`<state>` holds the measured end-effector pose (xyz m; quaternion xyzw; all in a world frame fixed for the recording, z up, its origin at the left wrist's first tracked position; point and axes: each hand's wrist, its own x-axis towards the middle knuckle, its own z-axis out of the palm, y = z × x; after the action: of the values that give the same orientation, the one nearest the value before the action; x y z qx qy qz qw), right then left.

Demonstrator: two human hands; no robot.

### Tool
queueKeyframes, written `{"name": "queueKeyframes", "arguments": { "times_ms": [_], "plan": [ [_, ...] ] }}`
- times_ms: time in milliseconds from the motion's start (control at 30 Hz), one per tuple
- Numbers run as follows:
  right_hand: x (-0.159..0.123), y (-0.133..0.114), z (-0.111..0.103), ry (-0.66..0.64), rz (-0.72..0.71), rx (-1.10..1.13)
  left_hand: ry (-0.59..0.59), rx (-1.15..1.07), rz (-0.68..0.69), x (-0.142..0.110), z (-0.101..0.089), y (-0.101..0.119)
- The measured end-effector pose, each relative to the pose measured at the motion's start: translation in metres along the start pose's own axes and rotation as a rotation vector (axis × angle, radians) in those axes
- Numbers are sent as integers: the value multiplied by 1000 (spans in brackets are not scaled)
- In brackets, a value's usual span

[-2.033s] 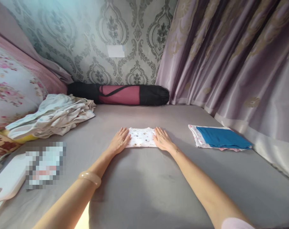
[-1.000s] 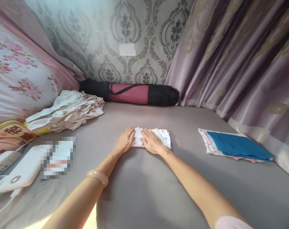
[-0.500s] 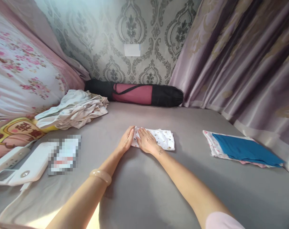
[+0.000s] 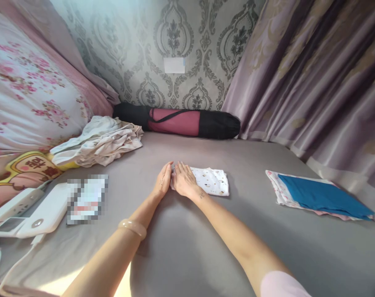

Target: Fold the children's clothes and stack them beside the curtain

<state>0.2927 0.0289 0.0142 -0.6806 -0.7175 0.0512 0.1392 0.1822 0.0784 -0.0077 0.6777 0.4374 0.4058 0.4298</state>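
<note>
Right hand [image 4: 184,180], centre of frame: laid palm down, fingers straight and together, over the left end of a white printed cotton cloth; nothing was seen clasped.

Left hand [image 4: 164,179], just left of it: stood on its little-finger edge, fingers extended, set against or just beside the cloth's left end. Whether any fabric was pinched at the hidden palm could not be told.

Folded white printed cloth [image 4: 214,182], right of centre: flat on the grey bedsheet [image 4: 175,251], folded to an oblong, its long axis run left to right across the frame with a slight drop toward the right. Its greater part was extended rightward from the hands, uncovered. Of the two hands, the right was placed upon it and was the nearer; the left was kept at the end only.

Stack of folded cloths, right of frame: topped by a blue cloth [image 4: 323,196], well apart from the printed one.

Heap of rumpled pale cloths [image 4: 104,142], left of frame: unfolded.

Black-and-maroon roll bag [image 4: 175,122], upper centre: laid lengthwise along the wall.
</note>
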Motion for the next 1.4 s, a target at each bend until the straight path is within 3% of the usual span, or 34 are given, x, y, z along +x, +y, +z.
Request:
{"name": "queueKeyframes", "arguments": {
  "times_ms": [233,467,600,700,833,933,1133,1333,1400],
  "plan": [
    [8,-7,24,-94,22,42,-8,45,5,0,0,-1],
    [4,-5,1,-110,18,196,-64,109,64,-2,-1,0],
    [-16,14,-14,23,32,178,-112,248,183,-4,1,-4],
    [-40,39,-22,29,76,79,-176,455,332,-7,4,-3],
    [-64,69,-34,12,138,-3,-230,722,530,-14,16,15],
    [-72,77,-36,25,113,-23,-254,807,602,-19,33,30],
    [-74,76,-17,-2,61,-30,-382,822,487,-22,62,17],
    [-75,79,-17,-12,53,-26,-468,808,446,-12,58,9],
    [-76,81,-20,1,73,-24,-448,813,449,-7,53,10]
  ]
}}
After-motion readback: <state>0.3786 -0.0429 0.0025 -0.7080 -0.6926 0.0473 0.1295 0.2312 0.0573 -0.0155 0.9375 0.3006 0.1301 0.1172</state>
